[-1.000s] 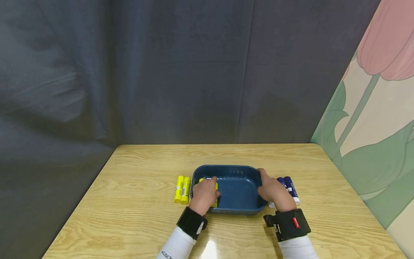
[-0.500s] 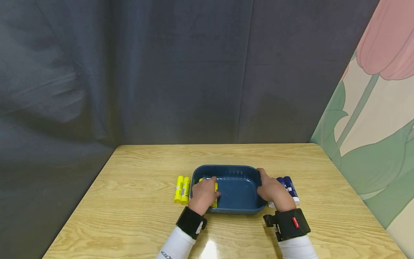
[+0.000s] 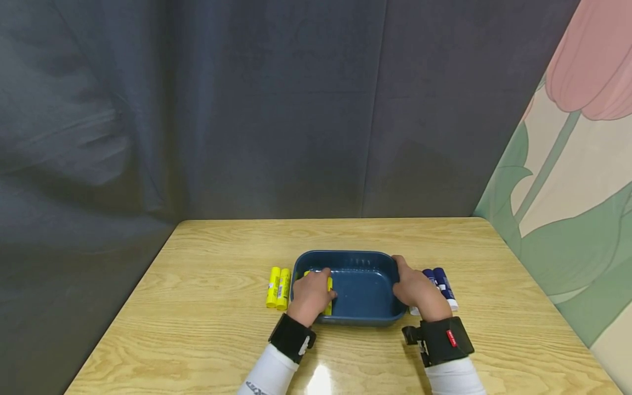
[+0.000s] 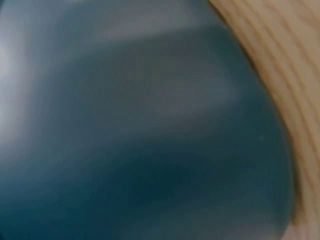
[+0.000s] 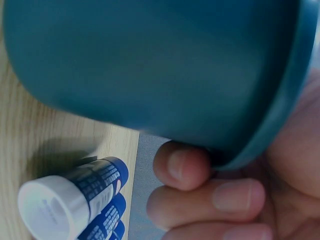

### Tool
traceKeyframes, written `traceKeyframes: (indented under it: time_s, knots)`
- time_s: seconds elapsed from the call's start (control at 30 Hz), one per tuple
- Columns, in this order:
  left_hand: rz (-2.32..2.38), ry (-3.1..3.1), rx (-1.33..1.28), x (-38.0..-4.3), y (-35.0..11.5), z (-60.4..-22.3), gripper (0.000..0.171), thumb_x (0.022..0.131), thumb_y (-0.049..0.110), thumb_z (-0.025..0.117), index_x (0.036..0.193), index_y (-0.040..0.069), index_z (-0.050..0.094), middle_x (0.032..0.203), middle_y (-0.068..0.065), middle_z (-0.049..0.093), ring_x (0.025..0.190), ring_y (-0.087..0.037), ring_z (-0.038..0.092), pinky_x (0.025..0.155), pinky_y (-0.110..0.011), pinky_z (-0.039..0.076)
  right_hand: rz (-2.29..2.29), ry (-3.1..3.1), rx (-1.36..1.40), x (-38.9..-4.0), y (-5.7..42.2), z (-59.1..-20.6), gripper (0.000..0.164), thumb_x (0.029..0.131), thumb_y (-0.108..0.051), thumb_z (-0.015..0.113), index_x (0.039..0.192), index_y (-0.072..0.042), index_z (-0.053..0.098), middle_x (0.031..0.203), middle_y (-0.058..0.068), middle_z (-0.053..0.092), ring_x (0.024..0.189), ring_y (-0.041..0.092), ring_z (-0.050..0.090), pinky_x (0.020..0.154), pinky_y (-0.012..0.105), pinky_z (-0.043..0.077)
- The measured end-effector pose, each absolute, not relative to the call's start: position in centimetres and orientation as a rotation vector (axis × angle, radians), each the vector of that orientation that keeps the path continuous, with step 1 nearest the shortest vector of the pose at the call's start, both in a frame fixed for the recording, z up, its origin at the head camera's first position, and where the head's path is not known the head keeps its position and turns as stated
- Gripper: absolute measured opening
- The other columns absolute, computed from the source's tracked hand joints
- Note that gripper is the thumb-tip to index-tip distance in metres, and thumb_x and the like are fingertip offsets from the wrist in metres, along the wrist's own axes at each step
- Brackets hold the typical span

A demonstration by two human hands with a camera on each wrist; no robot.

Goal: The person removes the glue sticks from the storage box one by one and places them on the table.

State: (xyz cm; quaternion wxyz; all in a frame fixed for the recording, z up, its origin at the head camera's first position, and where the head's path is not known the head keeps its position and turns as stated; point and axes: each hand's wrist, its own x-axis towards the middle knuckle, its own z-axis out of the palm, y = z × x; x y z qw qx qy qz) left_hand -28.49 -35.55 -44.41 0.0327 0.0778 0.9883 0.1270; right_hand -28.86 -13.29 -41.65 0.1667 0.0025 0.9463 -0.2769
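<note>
A dark blue rectangular basin [image 3: 362, 296] stands in the middle of the wooden table. My left hand [image 3: 311, 296] reaches down into its left end, fingers curled over yellow glue sticks [image 3: 328, 307] that show past both sides of the hand; its fingertips are hidden. The basin's right rim is in the grip of my right hand [image 3: 415, 288]. In the right wrist view, curled fingers [image 5: 235, 195] lie under the rim. Only the blurred basin wall [image 4: 150, 125] fills the left wrist view.
Two yellow glue sticks [image 3: 278, 288] lie side by side just left of the basin. Several blue glue sticks with white ends [image 3: 444, 288] lie right of it, partly behind my right hand. A dark curtain [image 3: 276, 120] hangs beyond the table's back edge.
</note>
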Motion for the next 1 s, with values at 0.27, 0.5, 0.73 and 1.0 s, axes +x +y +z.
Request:
traceKeyframes:
  time_s: [0.27,0.5,0.73,1.0]
  knots:
    - [0.388,3.039,0.231,-28.59,-35.51,-44.68,0.051,0.076,0.036,0.073,0.121,0.015,0.057,0.093,-0.007,0.068,0.07,-0.02,0.058,0.057,-0.04,0.051,-0.785,2.695,0.007,-28.83,-13.31,-41.67,0.068,0.083,0.0,0.044,0.144,-0.007,0.013,0.063,0.009,0.043,0.045,0.018,0.042,0.045,0.031,0.035]
    - [0.391,3.051,0.231,-28.65,-35.48,-44.83,0.052,0.076,0.036,0.073,0.119,0.014,0.058,0.092,-0.008,0.068,0.071,-0.021,0.059,0.058,-0.04,0.051,-0.795,2.701,0.002,-28.88,-13.33,-41.66,0.068,0.083,0.0,0.044,0.144,-0.007,0.013,0.067,0.011,0.047,0.047,0.02,0.047,0.046,0.031,0.037]
    - [0.386,3.041,0.21,-28.6,-35.42,-44.86,0.057,0.075,0.037,0.073,0.122,0.009,0.055,0.094,-0.01,0.067,0.071,-0.022,0.059,0.058,-0.041,0.052,-0.797,2.692,0.013,-28.85,-13.37,-41.73,0.069,0.083,0.0,0.044,0.144,-0.007,0.013,0.068,0.013,0.048,0.048,0.021,0.048,0.046,0.031,0.037]
    - [0.396,3.039,0.201,-28.69,-35.32,-44.81,0.059,0.074,0.039,0.074,0.122,0.01,0.055,0.094,-0.009,0.067,0.071,-0.021,0.059,0.059,-0.041,0.051,-0.795,2.689,0.009,-28.91,-13.31,-41.69,0.068,0.083,0.0,0.044,0.144,-0.007,0.013,0.08,0.018,0.053,0.051,0.022,0.051,0.047,0.032,0.039]
